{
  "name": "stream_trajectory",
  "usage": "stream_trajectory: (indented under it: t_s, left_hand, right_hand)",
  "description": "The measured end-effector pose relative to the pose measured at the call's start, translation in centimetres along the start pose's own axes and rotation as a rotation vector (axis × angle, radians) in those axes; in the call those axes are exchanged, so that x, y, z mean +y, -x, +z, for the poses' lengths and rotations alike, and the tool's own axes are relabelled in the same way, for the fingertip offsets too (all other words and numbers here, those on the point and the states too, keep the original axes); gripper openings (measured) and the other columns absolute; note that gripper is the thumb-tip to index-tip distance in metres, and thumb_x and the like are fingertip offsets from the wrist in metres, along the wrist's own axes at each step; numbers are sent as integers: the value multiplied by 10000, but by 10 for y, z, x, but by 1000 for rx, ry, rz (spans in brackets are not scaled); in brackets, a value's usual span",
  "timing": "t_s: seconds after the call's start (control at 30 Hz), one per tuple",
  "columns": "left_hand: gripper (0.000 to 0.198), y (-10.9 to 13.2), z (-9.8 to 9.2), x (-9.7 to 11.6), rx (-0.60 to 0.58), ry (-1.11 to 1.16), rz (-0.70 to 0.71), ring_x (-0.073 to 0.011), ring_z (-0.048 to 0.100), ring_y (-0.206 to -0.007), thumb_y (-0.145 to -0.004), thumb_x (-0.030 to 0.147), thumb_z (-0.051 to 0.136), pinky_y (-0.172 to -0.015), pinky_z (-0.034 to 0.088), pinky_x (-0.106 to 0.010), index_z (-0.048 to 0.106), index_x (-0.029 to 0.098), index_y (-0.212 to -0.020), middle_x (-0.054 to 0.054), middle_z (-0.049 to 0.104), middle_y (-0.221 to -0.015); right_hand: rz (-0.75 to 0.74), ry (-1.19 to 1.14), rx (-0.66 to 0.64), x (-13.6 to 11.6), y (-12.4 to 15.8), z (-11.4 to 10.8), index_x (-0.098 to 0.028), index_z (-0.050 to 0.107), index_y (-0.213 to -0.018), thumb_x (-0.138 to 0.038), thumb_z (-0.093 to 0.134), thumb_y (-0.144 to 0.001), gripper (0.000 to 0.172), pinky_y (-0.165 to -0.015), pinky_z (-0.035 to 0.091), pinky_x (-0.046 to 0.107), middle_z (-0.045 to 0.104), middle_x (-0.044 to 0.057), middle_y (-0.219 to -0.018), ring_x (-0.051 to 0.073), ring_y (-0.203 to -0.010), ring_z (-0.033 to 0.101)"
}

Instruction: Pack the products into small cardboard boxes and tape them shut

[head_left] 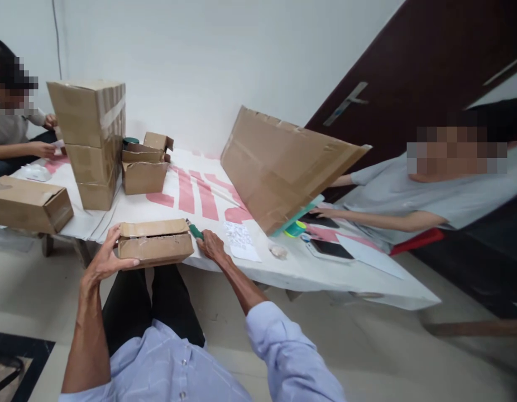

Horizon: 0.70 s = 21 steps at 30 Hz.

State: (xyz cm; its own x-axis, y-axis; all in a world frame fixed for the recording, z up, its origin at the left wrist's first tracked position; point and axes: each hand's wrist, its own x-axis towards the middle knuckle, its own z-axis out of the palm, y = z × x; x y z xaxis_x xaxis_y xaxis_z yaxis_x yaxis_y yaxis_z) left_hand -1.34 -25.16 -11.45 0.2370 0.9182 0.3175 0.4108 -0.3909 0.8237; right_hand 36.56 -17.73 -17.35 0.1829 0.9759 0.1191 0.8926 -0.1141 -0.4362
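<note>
A small brown cardboard box (pixel 156 249) sits at the near edge of the table, with a dark gap along the seam between its top flaps. My left hand (pixel 109 258) grips the box's left end, thumb across the front side and fingers behind. At the box's right end, my right hand (pixel 212 245) is wrapped round a green-handled utility knife (pixel 195 230). The knife's tip points toward the box's far right corner; whether it touches the cardboard I cannot tell.
Stacked boxes (pixel 89 128), opened boxes (pixel 145 177) and a closed box (pixel 30 204) stand to the left. A large cardboard sheet (pixel 287 164) leans at right, near a printed paper (pixel 242 241), a tape roll (pixel 295 228) and a phone (pixel 331 249). Co-workers sit at both sides.
</note>
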Motion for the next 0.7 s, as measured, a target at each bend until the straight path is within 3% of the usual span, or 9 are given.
stream_trajectory:
  t_s: [0.13,0.27,0.33,0.4,0.53,0.7]
  left_hand:
    - [920,1,4,0,7,15,16,-370,367,-1567,-701,590,902,-1246,432,-547,549,230,-1470,-150,406,-1609]
    - [933,1,10,0,19,33,53,-364,394,-1542,-688,598,911,-1244,429,-551,555,234,-1470,-148,440,-1571]
    - [955,0,14,1,13,45,56,-363,389,-1542,-687,599,914,-1257,408,-558,540,233,-1486,-151,426,-1580]
    - [975,0,17,2,3,55,52,-359,374,-1551,-688,600,915,-1272,387,-553,522,232,-1502,-153,406,-1594]
    - [1019,-2,22,3,-8,62,54,-358,349,-1564,-683,609,918,-1287,367,-549,486,242,-1529,-153,390,-1593]
    - [1052,-4,27,-1,-10,42,75,-364,346,-1567,-679,625,919,-1313,309,-565,466,219,-1538,-168,390,-1582]
  right_hand:
    - [-40,-113,110,2,1,-22,-189,633,-985,-373,474,-1008,245,-721,460,306,688,79,-842,227,-794,624]
    - [-163,-273,187,-13,7,-65,-184,625,-986,-541,459,-1006,395,-670,466,291,654,39,-822,199,-752,575]
    - [-325,-417,129,-31,18,-89,-181,658,-967,-562,584,-957,389,-675,472,281,651,17,-816,179,-747,569]
    - [-487,-494,-18,-53,33,-110,-182,716,-984,-508,633,-950,339,-714,493,288,692,20,-856,179,-783,606]
    - [-675,-467,-262,-91,58,-137,-208,769,-1193,-413,619,-983,330,-869,551,334,785,59,-1094,213,-975,707]
    - [-754,-391,-278,-112,60,-145,-207,801,-1160,-362,618,-984,298,-868,578,327,820,62,-1070,207,-945,755]
